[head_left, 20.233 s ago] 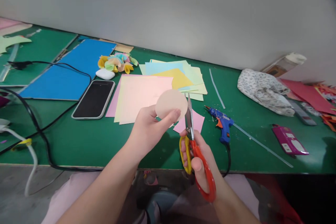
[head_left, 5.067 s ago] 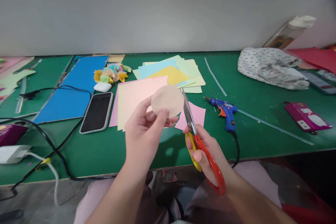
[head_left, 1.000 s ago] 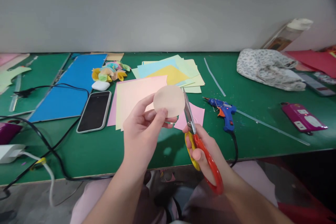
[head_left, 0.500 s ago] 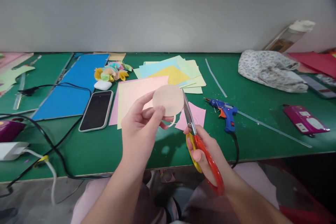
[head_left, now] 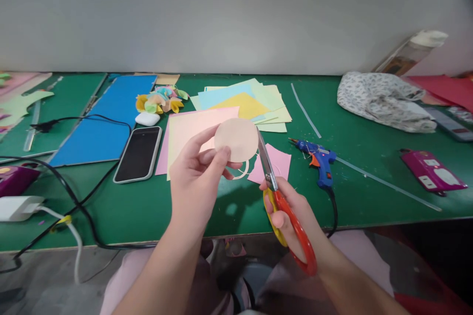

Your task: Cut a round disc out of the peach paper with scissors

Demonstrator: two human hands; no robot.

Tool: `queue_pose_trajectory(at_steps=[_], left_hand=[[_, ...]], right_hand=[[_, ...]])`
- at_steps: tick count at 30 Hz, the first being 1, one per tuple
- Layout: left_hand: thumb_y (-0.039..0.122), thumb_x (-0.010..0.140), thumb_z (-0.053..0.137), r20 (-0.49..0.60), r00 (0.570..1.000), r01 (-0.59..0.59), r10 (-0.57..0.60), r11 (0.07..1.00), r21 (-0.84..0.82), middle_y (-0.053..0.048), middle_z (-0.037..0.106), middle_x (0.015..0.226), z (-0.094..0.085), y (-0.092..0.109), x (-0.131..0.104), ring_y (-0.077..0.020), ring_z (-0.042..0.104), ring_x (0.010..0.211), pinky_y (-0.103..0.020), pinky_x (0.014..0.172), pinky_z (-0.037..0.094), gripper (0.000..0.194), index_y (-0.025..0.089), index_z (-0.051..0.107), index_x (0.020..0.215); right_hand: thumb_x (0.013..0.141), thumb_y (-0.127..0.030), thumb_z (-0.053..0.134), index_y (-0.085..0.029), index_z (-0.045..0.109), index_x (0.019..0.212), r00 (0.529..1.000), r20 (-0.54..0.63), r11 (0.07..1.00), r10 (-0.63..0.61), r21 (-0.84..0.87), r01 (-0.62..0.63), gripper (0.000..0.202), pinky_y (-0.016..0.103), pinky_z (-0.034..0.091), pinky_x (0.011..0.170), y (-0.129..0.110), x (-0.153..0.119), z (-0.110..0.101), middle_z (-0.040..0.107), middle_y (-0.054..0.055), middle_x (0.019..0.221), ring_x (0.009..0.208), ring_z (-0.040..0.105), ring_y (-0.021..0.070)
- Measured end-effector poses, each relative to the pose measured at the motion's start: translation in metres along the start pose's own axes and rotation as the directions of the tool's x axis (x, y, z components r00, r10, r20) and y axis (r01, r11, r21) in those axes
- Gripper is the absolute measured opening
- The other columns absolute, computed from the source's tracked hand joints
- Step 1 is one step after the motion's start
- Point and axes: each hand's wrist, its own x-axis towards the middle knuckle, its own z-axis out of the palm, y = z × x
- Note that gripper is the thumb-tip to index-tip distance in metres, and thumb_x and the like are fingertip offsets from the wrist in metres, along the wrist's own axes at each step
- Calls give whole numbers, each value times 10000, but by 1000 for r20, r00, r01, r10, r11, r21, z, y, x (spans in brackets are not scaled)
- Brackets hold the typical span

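My left hand (head_left: 201,165) pinches a round cream paper disc (head_left: 237,140) between thumb and fingers, above the green table. A thin curled paper strip (head_left: 244,171) hangs below the disc. My right hand (head_left: 291,211) is closed round the red and yellow handles of the scissors (head_left: 291,224). The scissor blades point up, at the disc's right edge. Beneath them lies a pink paper piece (head_left: 279,161). Behind my left hand is a stack of pink and cream sheets (head_left: 185,133).
A blue glue gun (head_left: 318,157) lies right of the scissors. Coloured sheets (head_left: 240,101), paper flowers (head_left: 160,99), a phone (head_left: 138,155) and a blue board (head_left: 107,128) lie behind and left. Black cables cross the left side; a patterned cloth (head_left: 380,101) is at the right.
The view has shifted slightly, moving the table items a little right. Both hands hold nearly the same pose, with the disc and scissors still in them.
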Motion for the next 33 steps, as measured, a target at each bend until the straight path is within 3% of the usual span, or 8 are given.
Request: queue_pose_trajectory(at_steps=[7, 12, 17, 21, 26, 33], left_hand=[[249, 791, 910, -54, 998, 26, -26, 1000, 5, 59, 776, 655, 3, 0, 0, -122, 720, 510, -193, 511, 607, 394, 217, 794, 1166], [231, 750, 940, 48, 997, 61, -61, 998, -2, 13, 836, 824, 7, -2, -5, -177, 808, 615, -221, 567, 662, 650, 226, 708, 1357], [195, 768, 923, 87, 993, 77, -79, 997, 29, 15, 822, 770, 7, 1, -10, -175, 795, 577, -238, 605, 686, 695, 239, 688, 1421], [177, 767, 915, 123, 988, 93, -97, 995, 40, 20, 794, 695, 7, 3, -11, -182, 783, 556, -250, 587, 690, 717, 233, 682, 1442], [208, 759, 923, 93, 993, 64, -67, 997, 43, 16, 798, 728, 6, 3, -10, -186, 779, 554, -269, 587, 694, 699, 246, 698, 1420], [183, 762, 897, 168, 983, 60, -73, 995, 79, 21, 802, 719, 3, 7, -10, -169, 777, 540, -225, 578, 680, 667, 242, 707, 1399]], right_hand=[[819, -964, 626, -245, 624, 1136, 999, 10, 999, -50, -4, 50, 786, 270, 254, 505, 5, 0, 1, 392, -86, 671, 578, 303, 132], [715, -1034, 602, -241, 625, 1168, 1000, 30, 1000, -7, -7, 7, 914, 257, 304, 460, 3, 1, 1, 487, -55, 741, 555, 363, 125], [586, -1058, 628, -264, 633, 1194, 998, 20, 998, 52, 36, -53, 999, 259, 362, 503, -1, 1, -1, 537, -27, 869, 615, 422, 133], [592, -1060, 605, -291, 637, 1269, 999, 39, 998, 37, 54, -40, 1025, 290, 429, 597, 6, 0, -4, 559, -16, 930, 635, 476, 140], [578, -1066, 596, -302, 652, 1293, 997, 64, 998, 33, 53, -37, 1049, 307, 477, 661, 13, 0, -6, 591, 15, 1006, 702, 496, 168], [572, -1054, 663, -304, 669, 1284, 998, 47, 996, 49, 75, -53, 1034, 312, 455, 683, -1, 1, -5, 598, -2, 972, 710, 516, 166]])
